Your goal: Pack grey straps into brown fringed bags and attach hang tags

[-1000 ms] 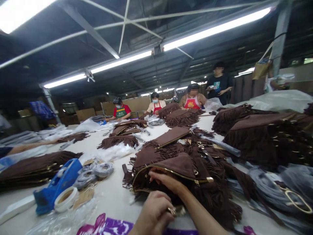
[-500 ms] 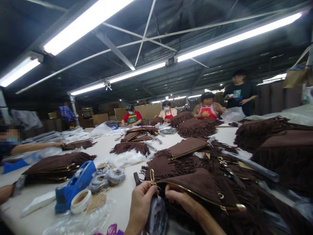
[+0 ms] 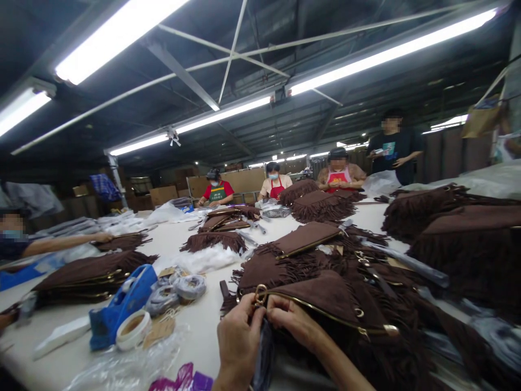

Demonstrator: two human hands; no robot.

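A brown fringed suede bag [image 3: 325, 296] with a gold zipper lies at the near edge of the white table [image 3: 195, 331]. My left hand [image 3: 238, 342] is closed around the bag's left corner, just below a gold ring clasp [image 3: 260, 295]. My right hand [image 3: 291, 320] pinches the bag's edge beside that ring. A dark strap or pouch [image 3: 264, 353] hangs between my wrists.
More brown fringed bags are piled to the right [image 3: 459, 239] and across the table. A blue tape dispenser [image 3: 122, 304], a tape roll [image 3: 132, 328] and grey bundles [image 3: 175, 288] lie at left. Several people work at the far side, and one at the left.
My left hand came up from the table edge to the bag's corner, and both hands now grip beside the gold ring. The view tilted upward and shifted slightly.
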